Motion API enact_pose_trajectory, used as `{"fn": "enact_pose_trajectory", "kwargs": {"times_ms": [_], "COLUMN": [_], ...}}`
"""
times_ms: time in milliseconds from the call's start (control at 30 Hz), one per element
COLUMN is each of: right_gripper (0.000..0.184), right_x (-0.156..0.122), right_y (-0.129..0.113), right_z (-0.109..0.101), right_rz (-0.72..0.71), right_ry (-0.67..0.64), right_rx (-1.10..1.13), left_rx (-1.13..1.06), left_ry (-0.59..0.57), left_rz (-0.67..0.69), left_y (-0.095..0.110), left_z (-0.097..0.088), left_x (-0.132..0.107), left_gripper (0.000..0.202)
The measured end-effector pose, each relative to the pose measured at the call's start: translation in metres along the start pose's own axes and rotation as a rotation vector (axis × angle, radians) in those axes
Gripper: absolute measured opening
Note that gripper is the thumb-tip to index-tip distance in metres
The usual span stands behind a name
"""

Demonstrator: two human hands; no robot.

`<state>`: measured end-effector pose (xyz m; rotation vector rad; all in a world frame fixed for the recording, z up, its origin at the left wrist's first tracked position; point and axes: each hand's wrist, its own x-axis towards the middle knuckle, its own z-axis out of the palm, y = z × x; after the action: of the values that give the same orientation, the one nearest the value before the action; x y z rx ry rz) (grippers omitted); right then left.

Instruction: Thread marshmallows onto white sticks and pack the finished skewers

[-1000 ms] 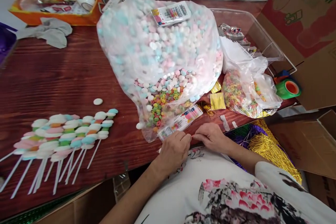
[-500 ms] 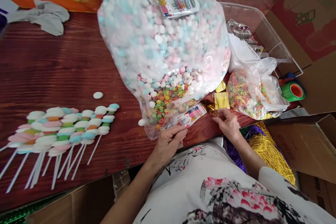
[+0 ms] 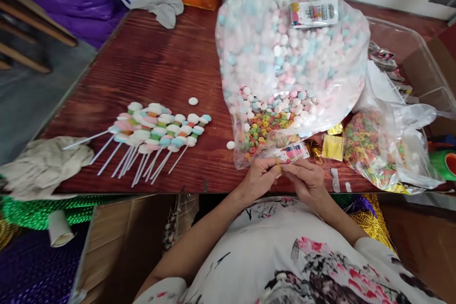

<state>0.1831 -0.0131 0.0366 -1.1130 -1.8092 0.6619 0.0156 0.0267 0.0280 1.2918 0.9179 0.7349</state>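
My left hand (image 3: 262, 175) is closed with its fingertips at the near end of a small printed packet (image 3: 294, 152), which points away toward the big bag. A thin gold twist tie (image 3: 278, 164) stands across that end, between the two hands. My right hand (image 3: 305, 178) is closed at the tie, its fingers meeting those of the left; they partly hide the tie and the packet's end. Just beyond, the large clear bag (image 3: 292, 57) holds pastel candies and ring-shaped candies. A bundle of gold ties (image 3: 314, 151) lies right of the packet, beside gold squares (image 3: 333, 147).
Candy skewers (image 3: 156, 128) on white sticks lie in a pile at left, with loose white candies (image 3: 193, 101) near. A bag of candy rings (image 3: 374, 147), green tape (image 3: 443, 164) and a clear bin (image 3: 409, 33) stand right. Grey cloths (image 3: 46, 164) lie left.
My right hand has come left from the gold ties to my left hand, and a gold tie now shows at the packet's end. The view has swung left.
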Motion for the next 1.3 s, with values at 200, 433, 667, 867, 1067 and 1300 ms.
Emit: {"fn": "enact_pose_trajectory", "kwargs": {"times_ms": [200,433,667,867,1067,1300], "right_gripper": [0.027,0.03,0.006,0.021,0.019,0.023], "right_x": [0.001,0.005,-0.015,0.008,0.028,0.028], "right_y": [0.009,0.003,0.003,0.012,0.023,0.02], "right_z": [0.007,0.013,0.025,0.012,0.0,-0.008], "right_rz": [0.129,0.141,0.391,0.655,0.479,-0.543], "right_ry": [-0.001,0.011,0.199,-0.072,-0.357,-0.313], "right_rx": [0.081,0.072,0.232,0.674,0.589,-0.18], "left_rx": [0.201,0.238,0.22,0.484,0.783,0.62], "left_ry": [0.013,0.091,0.145,0.113,0.025,-0.304], "left_rz": [0.175,0.274,0.276,0.486,0.516,0.2], "left_y": [0.008,-0.001,0.006,0.015,0.029,0.051], "left_z": [-0.013,-0.01,-0.012,-0.011,-0.018,-0.035], "left_x": [-0.015,-0.015,-0.012,-0.011,-0.012,-0.013], "left_gripper": [0.025,0.037,0.035,0.032,0.032,0.036]}}
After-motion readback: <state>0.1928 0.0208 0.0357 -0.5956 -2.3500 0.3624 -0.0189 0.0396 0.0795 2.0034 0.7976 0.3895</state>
